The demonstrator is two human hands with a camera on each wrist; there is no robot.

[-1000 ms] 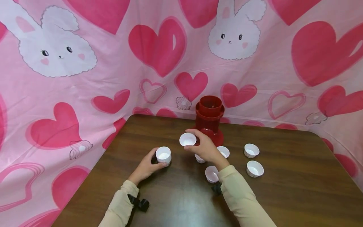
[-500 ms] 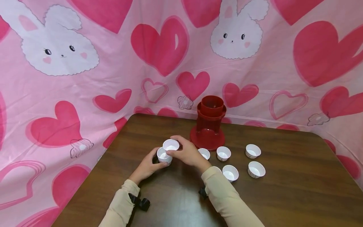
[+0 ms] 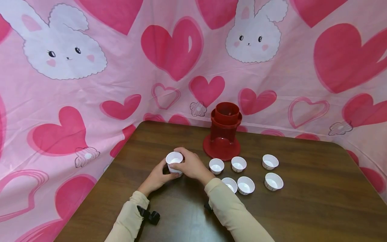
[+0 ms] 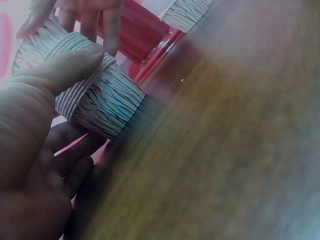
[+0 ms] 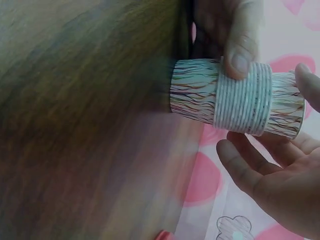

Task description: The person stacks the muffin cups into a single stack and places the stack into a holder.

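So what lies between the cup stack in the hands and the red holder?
In the head view, only bare table separates the cup stack from the red holder.

White cups (image 3: 174,158) with multicoloured wavy stripes, red dispenser (image 3: 224,131), dark brown table (image 3: 302,208).

Staged recording booth, pink heart & bunny cloth backdrop (image 3: 90,84) on 2 sides, brown wood table (image 3: 302,208) w/ props

No readable text, label or number anywhere — only printed hearts and bunnies.
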